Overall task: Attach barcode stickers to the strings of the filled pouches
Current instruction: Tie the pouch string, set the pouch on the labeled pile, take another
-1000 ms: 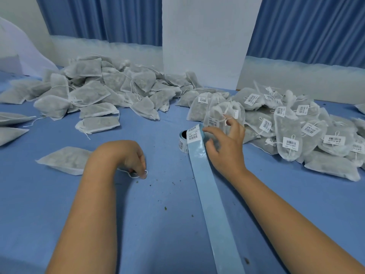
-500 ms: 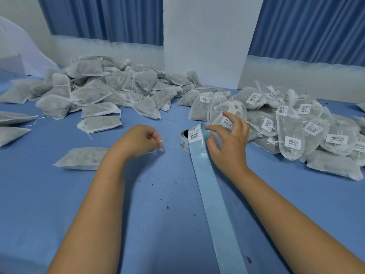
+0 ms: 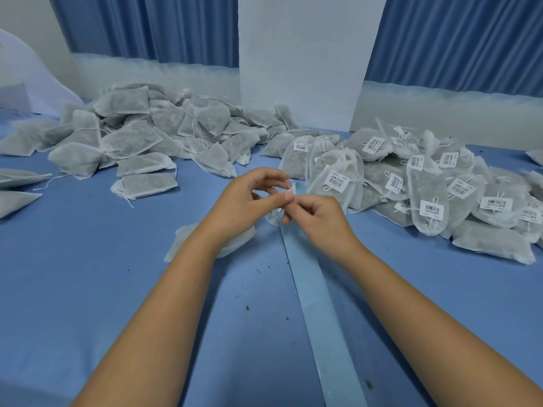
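Note:
My left hand (image 3: 249,198) and my right hand (image 3: 316,215) meet at the centre of the blue table, fingertips together on a small white barcode sticker (image 3: 291,188) and the string of a pouch. That filled pouch (image 3: 188,245) lies flat under my left wrist, mostly hidden. The sticker roll (image 3: 274,217) sits just below my fingers, largely covered. Its pale blue backing strip (image 3: 317,304) trails toward me. The string itself is too thin to make out between the fingers.
A heap of unlabelled pouches (image 3: 141,136) fills the back left. A heap of pouches with barcode stickers (image 3: 411,183) lies at the right. A white panel (image 3: 299,60) stands against blue curtains behind. Bare blue tablecloth (image 3: 88,289) spreads at the front left.
My left hand has pulled the pouch by its string from the left to the centre. My right hand has left the roll with a sticker and met the left hand.

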A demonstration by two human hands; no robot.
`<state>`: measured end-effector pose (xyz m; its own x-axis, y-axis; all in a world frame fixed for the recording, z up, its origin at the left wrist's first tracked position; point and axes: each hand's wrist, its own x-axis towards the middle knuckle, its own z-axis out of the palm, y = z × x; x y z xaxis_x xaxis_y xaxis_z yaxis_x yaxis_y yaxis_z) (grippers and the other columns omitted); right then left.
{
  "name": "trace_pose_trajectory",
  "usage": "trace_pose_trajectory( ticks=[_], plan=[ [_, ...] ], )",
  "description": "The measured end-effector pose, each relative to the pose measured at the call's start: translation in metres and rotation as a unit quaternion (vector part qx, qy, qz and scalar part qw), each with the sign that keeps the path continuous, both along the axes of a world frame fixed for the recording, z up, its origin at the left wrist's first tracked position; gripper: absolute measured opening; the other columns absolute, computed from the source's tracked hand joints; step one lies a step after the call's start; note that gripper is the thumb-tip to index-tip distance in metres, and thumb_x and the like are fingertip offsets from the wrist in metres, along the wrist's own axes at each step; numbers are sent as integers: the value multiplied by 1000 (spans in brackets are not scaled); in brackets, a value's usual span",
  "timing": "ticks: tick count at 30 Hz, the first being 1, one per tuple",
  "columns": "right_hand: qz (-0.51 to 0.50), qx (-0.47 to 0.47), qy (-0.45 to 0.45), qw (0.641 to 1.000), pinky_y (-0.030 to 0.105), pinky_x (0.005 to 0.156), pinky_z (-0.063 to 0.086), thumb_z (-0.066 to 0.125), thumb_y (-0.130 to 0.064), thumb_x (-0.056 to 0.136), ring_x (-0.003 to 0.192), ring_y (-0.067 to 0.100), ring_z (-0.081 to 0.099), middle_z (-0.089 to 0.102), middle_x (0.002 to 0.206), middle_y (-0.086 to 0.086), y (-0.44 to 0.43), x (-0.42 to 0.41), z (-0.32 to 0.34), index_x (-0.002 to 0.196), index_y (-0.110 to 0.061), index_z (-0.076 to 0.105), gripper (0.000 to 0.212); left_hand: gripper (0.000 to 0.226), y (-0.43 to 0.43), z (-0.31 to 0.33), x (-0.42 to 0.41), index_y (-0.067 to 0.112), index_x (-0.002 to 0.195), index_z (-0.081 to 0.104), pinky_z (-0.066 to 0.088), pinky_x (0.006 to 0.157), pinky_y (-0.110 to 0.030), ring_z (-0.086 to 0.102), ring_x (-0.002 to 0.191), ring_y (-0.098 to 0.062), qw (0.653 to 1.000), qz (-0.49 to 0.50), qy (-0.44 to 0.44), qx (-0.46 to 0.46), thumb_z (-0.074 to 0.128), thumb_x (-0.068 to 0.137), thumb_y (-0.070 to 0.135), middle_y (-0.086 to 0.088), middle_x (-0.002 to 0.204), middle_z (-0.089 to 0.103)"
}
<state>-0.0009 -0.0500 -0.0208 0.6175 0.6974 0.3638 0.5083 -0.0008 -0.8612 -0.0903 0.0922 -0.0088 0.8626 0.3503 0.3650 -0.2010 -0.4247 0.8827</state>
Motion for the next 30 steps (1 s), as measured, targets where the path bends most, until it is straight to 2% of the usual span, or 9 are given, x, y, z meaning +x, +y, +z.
trace_pose_trajectory(
  ticks=[2, 4, 9, 13, 17, 20, 23, 26, 30],
  plan=[
    [19, 29, 61, 998, 8, 55, 37, 54, -15, 99, 56, -4, 51, 65, 60, -14, -1, 1, 2, 69, -21, 70, 35, 42, 3, -3, -1, 25, 113, 64, 49, 88, -22, 68, 102, -6, 998, -10, 50, -31, 77, 77, 41, 11, 102, 75],
    [30, 56, 129, 990, 11, 52, 38, 53, -21, 100, 59, 0, 51, 68, 65, -8, -1, 2, 4, 78, -23, 74, 31, 50, 4, -6, -3, 20, 112, 64, 50, 86, -24, 70, 96, -9, 994, -35, 97, -31, 75, 72, 47, 8, 96, 76],
    [17, 109, 265, 958, 15, 47, 35, 53, -25, 100, 59, 6, 50, 67, 69, 0, 0, 9, 7, 83, -18, 74, 28, 9, 16, -10, -10, 23, 85, 75, 52, 87, -32, 69, 88, -9, 983, 0, 155, 97, 77, 85, 32, 10, 86, 75],
    [-14, 125, 332, 935, 16, 45, 34, 53, -22, 100, 56, 9, 47, 65, 65, 1, -1, 14, 7, 83, -10, 69, 26, 18, 20, -7, -14, 21, 83, 77, 49, 86, -24, 70, 88, -2, 987, -2, 144, 76, 65, 95, 25, 15, 85, 76],
    [-91, 104, 289, 947, 15, 46, 38, 60, -21, 96, 53, 6, 50, 63, 74, -3, 0, 17, 4, 98, -21, 66, 6, 21, 17, -6, -12, 20, 84, 76, 48, 81, -18, 67, 80, -1, 988, 0, 138, 70, 61, 97, 24, 13, 80, 75],
    [-147, 80, 204, 964, 16, 49, 42, 66, -18, 90, 55, 2, 53, 61, 95, -10, 0, 18, 2, 122, -33, 52, 39, 22, 14, -5, -11, 25, 83, 74, 36, 57, -9, 50, 58, 2, 985, 2, 149, 90, 58, 98, 28, 15, 70, 69],
    [-116, 58, 134, 982, 17, 48, 43, 60, -7, 89, 53, 6, 53, 58, 117, -18, -1, 15, 2, 136, -35, 45, 57, 22, 11, -3, -11, 22, 85, 74, 33, 53, -9, 44, 54, 1, 987, 2, 137, 84, 58, 99, 28, 14, 63, 63],
    [-24, 33, 136, 990, 21, 44, 45, 54, 2, 91, 45, 11, 53, 63, 116, -9, -2, 10, 2, 125, -26, 56, 44, 23, 6, -1, -12, 21, 83, 73, 34, 57, -16, 44, 58, -5, 991, -7, 116, 71, 57, 100, 27, 13, 63, 60],
    [37, 17, 129, 991, 21, 54, 52, 57, -2, 95, 53, 12, 62, 70, 87, 1, 1, 3, -3, 100, -17, 69, 20, 27, 2, 4, -13, 20, 79, 72, 37, 61, -24, 47, 60, -16, 997, -4, 71, 7, 56, 100, 26, 10, 63, 61]
  ],
)
